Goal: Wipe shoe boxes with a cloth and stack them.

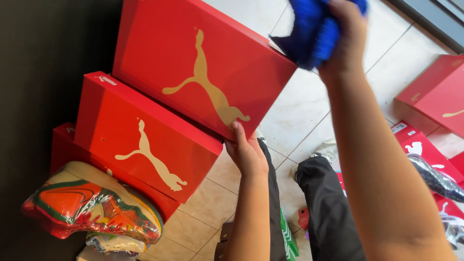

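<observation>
The top red box [203, 63] is being steadied from below by the left hand [247, 153], whose fingers are being pressed against the near lower edge of the box; the fingers are curled up under that edge in a supporting grasp. The box is being held atop a stack, resting on a second red box [145, 135], under which a third red box [65, 145] is partly being hidden.

A blue cloth [314, 29] is being gripped by the right hand [345, 34], with the fingers clenched around it. The cloth is being held just at the far right corner of the top box, touching or nearly touching it; contact cannot be told for certain because of motion blur.

Beside the stack, on the left, a plastic-wrapped orange and green shoe [92, 205] is being kept on top of another wrapped item. Further red boxes [435, 96] are lying on the tiled floor [299, 111] to the right, well apart from the stack.

Judged from the frame, wiping of the top box appears to be only at its corner; its broad lid is not being touched yet, and the lower boxes are being left unattended.
</observation>
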